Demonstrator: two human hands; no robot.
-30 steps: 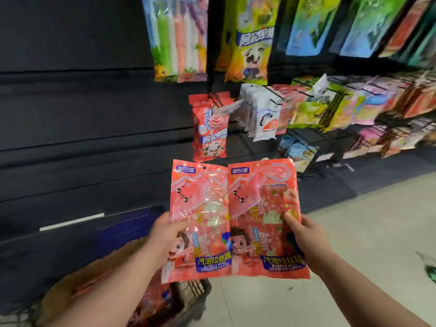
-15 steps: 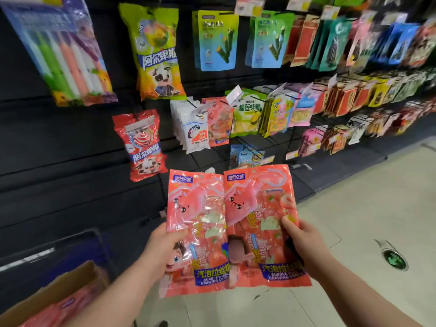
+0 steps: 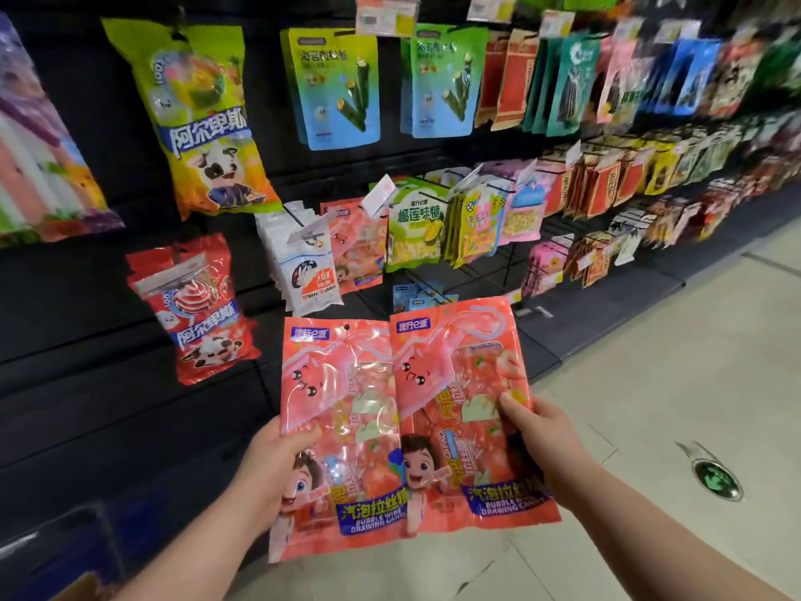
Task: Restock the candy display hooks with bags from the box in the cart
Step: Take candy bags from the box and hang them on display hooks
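Two pink-red candy bags are held upright side by side in front of the display. My left hand [image 3: 277, 461] grips the left candy bag [image 3: 338, 409] by its left edge. My right hand [image 3: 542, 440] grips the right candy bag [image 3: 459, 383] by its right edge. Each bag has a hang hole at its top. Above them, matching pink bags [image 3: 359, 245] hang on a display hook between white bags and green bags. Only a corner of the cardboard box [image 3: 82, 589] shows at the bottom left.
A black slat wall carries hooks with many hanging bags: a red lollipop bag [image 3: 195, 310], white bags [image 3: 303, 262], a yellow-green bag [image 3: 203, 119] and green bags [image 3: 416, 227]. Rows of snacks run off to the right. Pale floor tiles with a round floor fitting [image 3: 717, 479] lie at right.
The view has swung right and up along the display, so the cart and box slid out at the lower left. Both hands keep the two bags, now nearer the hooks.
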